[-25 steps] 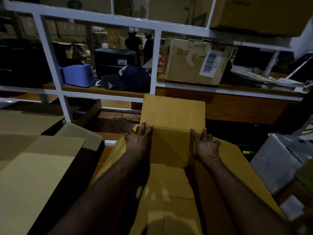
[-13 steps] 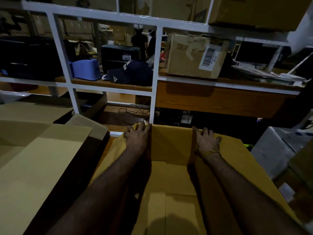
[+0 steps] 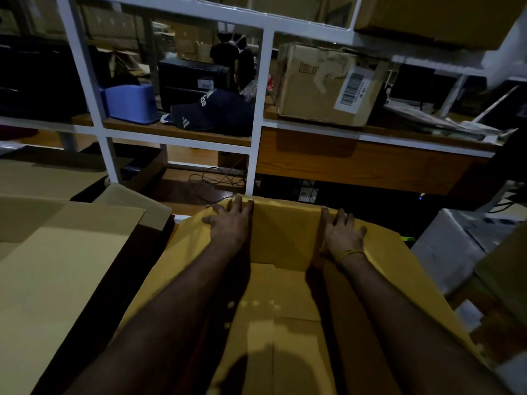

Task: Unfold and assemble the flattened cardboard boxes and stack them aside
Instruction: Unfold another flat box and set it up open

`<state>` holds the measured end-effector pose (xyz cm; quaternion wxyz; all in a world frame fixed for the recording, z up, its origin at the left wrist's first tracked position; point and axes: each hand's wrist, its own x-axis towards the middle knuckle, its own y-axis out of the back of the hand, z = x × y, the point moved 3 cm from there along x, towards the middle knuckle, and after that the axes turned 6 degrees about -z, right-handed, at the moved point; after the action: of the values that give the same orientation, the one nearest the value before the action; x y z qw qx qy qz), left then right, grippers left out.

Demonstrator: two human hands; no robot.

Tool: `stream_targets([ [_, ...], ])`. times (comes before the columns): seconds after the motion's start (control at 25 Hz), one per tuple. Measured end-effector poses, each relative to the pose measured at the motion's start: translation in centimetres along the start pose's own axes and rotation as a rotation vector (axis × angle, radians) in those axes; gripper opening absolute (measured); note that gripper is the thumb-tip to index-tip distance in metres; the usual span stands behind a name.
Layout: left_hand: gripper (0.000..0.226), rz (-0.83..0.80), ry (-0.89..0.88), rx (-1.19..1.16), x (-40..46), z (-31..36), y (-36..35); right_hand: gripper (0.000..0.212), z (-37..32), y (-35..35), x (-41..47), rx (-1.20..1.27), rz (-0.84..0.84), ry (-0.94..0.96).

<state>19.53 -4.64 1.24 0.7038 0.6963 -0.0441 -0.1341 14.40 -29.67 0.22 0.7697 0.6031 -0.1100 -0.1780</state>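
Both hands flat on an open cardboard box

Left hand (image 3: pixel 232 223) and right hand (image 3: pixel 342 233), fingers straight, press the smooth tan box (image 3: pixel 285 238) at its far wall; inside, folded bottom flaps.

The open cardboard box (image 3: pixel 285 238) is cut by the bottom edge at 6 o'clock, so its near wall is not seen, and both forearms cover part of its inside. The palm of the left hand (image 3: pixel 231 220) and of the right hand (image 3: pixel 342 235) are hidden against the cardboard. At 9 o'clock the flattened cardboard sheet (image 3: pixel 57 266) runs out of the picture. The label (image 3: pixel 352 91) at 1 o'clock is too small to read
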Motion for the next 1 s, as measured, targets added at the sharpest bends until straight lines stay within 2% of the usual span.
stream_targets([
  [0.08, 0.088, -0.013, -0.003, -0.009, -0.2, 0.0, -0.1, 0.112, 0.2, 0.3, -0.7, 0.03, -0.063, 0.008],
  [0.32, 0.095, -0.103, 0.029, -0.001, -4.6, -0.2, -0.7, 0.107, 1.7, 0.5, -7.0, 0.052, -0.127, -0.01],
  [0.6, 0.099, -0.123, 0.127, -0.012, -16.5, 0.0, -2.0, 0.099, 4.5, -0.3, -18.3, 0.108, -0.148, 0.071],
  [0.84, 0.089, -0.158, 0.161, -0.177, -27.8, 0.4, -1.9, 0.093, 6.5, -0.1, -27.7, 0.317, -0.21, 0.099],
  [1.0, 0.066, -0.128, 0.152, -0.29, -33.8, 0.5, -2.0, 0.087, 7.4, -0.1, -33.6, 0.437, -0.214, 0.121],
])
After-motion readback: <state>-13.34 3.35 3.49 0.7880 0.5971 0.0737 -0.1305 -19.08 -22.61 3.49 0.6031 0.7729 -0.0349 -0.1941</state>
